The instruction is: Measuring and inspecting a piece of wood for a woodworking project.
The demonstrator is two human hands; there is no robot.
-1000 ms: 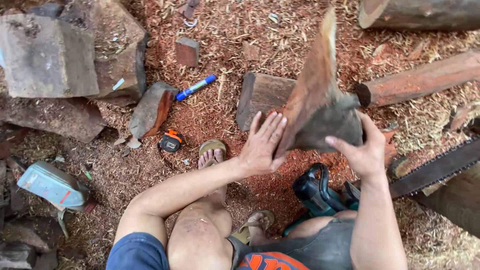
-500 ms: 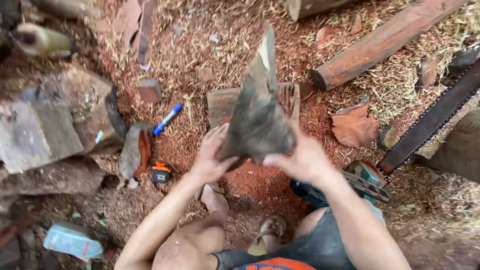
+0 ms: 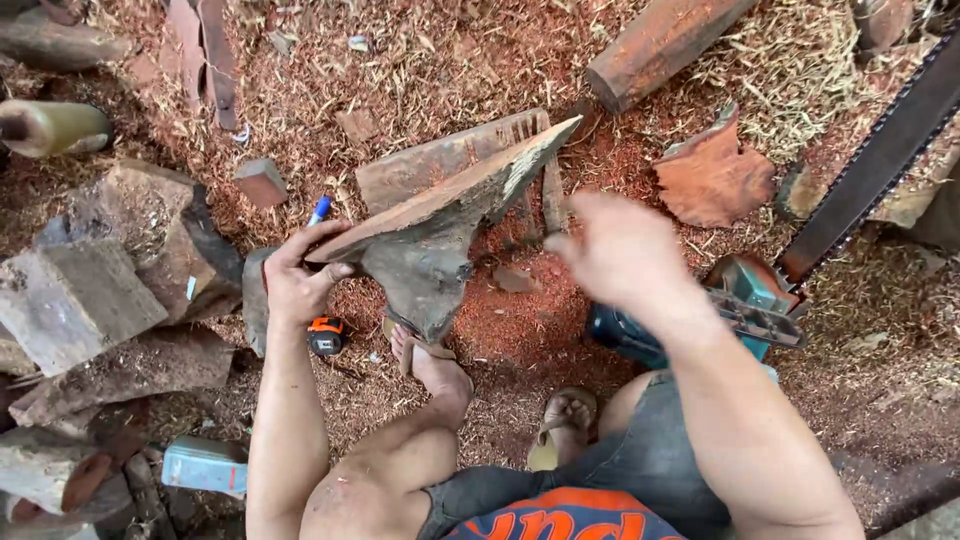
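- My left hand (image 3: 298, 280) grips the near end of a rough, wedge-shaped wood chunk (image 3: 440, 240), fingers wrapped over its flat top edge.
- My right hand (image 3: 625, 255) hangs open and blurred just beside the chunk, touching nothing.
- The chunk tilts above my sandalled foot (image 3: 425, 360) over red sawdust.
- An orange tape measure (image 3: 325, 336) lies below my left hand.
- A teal chainsaw (image 3: 750, 300) rests to my right.

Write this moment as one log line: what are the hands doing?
left hand: grips wood chunk at its edge | right hand: open, off chunk, blurred | chainsaw: on sawdust, right
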